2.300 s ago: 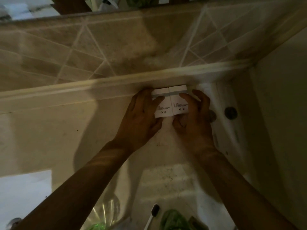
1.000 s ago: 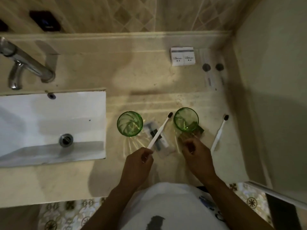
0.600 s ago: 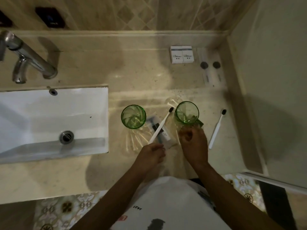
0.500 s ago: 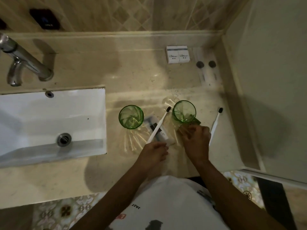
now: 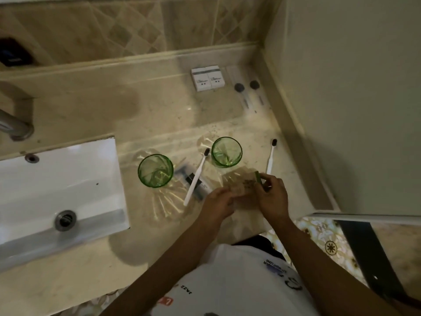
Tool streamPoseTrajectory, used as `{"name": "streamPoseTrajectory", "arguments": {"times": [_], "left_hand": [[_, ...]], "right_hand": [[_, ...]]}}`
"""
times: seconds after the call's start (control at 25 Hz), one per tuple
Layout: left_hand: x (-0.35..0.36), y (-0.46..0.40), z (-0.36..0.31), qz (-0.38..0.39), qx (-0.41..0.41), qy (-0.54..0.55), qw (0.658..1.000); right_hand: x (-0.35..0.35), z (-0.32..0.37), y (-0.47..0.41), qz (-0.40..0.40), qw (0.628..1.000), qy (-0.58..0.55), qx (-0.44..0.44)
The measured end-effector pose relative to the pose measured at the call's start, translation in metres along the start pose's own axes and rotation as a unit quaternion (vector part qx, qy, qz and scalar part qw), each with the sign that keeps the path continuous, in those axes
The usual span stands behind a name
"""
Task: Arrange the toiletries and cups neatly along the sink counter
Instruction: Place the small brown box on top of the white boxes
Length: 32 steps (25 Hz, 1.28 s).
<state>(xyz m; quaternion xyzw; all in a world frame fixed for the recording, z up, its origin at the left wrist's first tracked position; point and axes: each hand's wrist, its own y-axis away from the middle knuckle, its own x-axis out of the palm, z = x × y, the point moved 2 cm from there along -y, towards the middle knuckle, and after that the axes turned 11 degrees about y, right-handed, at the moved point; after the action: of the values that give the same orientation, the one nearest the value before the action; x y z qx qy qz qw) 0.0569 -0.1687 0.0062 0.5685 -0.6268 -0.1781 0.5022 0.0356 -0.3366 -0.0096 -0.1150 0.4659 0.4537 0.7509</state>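
Two green glass cups stand on the beige counter (image 5: 159,115), one at the left (image 5: 155,171) and one at the right (image 5: 226,152). A white toothbrush (image 5: 196,177) lies between them across a dark wrapped packet (image 5: 190,179). A second toothbrush (image 5: 271,157) lies right of the right cup. In front of that cup, my left hand (image 5: 217,204) and my right hand (image 5: 271,195) together hold a clear-wrapped packet (image 5: 242,187) with a green edge. Two white boxes (image 5: 207,78) sit side by side at the back wall, with two dark-capped clear tubes (image 5: 247,86) to their right.
A white sink basin (image 5: 57,190) with a drain takes up the left side, and a chrome tap (image 5: 13,126) stands behind it. A wall closes the counter on the right. A patterned floor shows below the counter's front edge.
My left hand has let go of the toothbrush, which now lies between the cups. Both hands have come together on the clear packet in front of the right cup.
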Motion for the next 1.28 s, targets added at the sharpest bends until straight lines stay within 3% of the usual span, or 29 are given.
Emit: {"name": "streamPoseTrajectory", "arguments": {"times": [0.28,0.48,0.8,1.0,1.28], "left_hand": [[0.013,0.025,-0.017,-0.002,0.210,-0.192,0.959],[0.037,0.019,-0.072,-0.021,0.302,-0.233,0.924],[0.042,-0.043,-0.165,-0.154,0.370,-0.294,0.868],[0.055,-0.094,-0.206,-0.199,0.380,-0.263,0.864],[0.063,-0.174,-0.259,-0.231,0.388,-0.292,0.843]], "right_hand": [[-0.038,0.022,0.009,-0.064,0.971,-0.228,-0.011],[-0.049,0.064,-0.030,-0.023,0.954,-0.295,-0.058],[-0.018,0.130,-0.119,0.020,0.965,-0.234,-0.121],[0.010,0.160,-0.179,0.048,0.966,-0.239,-0.087],[0.047,0.187,-0.268,0.065,0.983,-0.136,-0.107]]}}
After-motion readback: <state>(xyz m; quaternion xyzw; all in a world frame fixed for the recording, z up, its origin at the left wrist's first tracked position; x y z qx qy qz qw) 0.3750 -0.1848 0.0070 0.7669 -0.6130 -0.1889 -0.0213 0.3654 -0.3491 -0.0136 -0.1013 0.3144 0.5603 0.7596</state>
